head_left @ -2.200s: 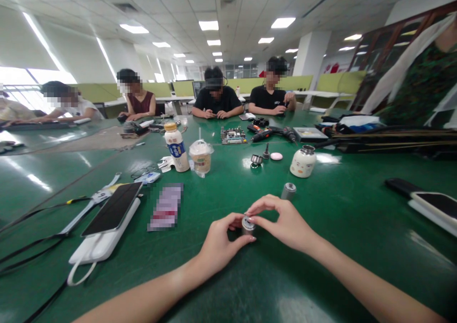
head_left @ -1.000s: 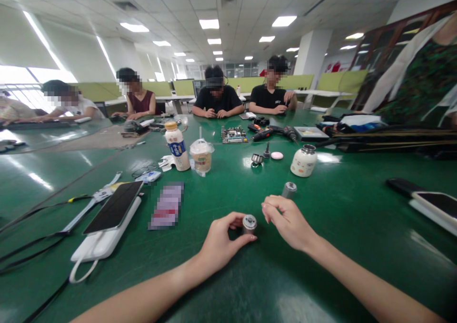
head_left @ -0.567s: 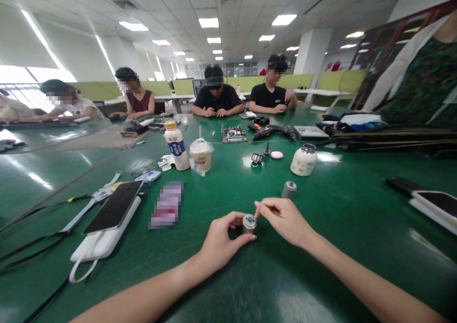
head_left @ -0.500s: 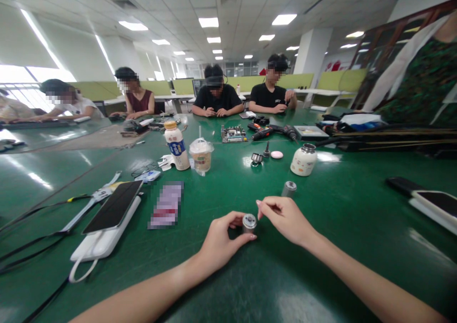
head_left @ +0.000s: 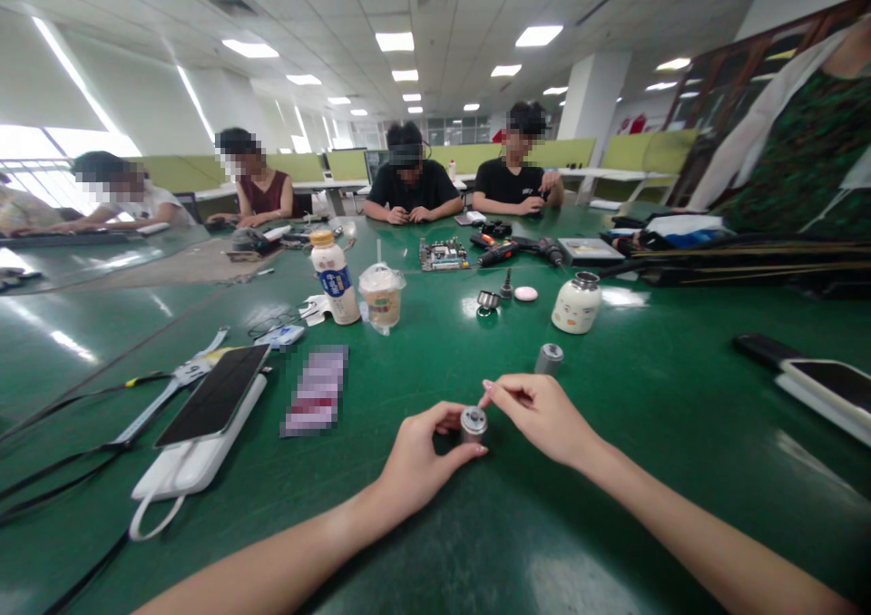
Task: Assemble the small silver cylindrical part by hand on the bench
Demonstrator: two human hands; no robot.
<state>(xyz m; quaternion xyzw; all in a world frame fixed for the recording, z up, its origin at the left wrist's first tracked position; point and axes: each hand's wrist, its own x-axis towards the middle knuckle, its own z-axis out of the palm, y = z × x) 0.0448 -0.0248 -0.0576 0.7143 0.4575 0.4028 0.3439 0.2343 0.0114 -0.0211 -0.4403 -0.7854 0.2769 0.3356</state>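
Observation:
A small metal cylinder (head_left: 474, 426) with holes in its top face stands upright on the green table (head_left: 381, 561). My left hand (head_left: 428, 447) is closed around its left side, thumb in front and fingers behind. Just right of the cylinder's top, my right hand (head_left: 537, 415) has thumb and index finger pinched together; whatever they may hold is too small to make out. Behind my right hand stands a second, similar metal cylinder (head_left: 550, 357), its lower part hidden by that hand.
A white jar (head_left: 576, 305), a plastic cup (head_left: 382, 299) and a bottle (head_left: 335, 278) stand farther back. Left lie a phone (head_left: 214, 395) on a white power bank and straps; at right is another phone (head_left: 826, 388). A circuit board (head_left: 444, 255) and power drill (head_left: 510, 250) lie near co-workers.
My right hand's fingertips have moved slightly left, closer to the top of the held cylinder. My left hand keeps its grip. The whole view has shifted very slightly.

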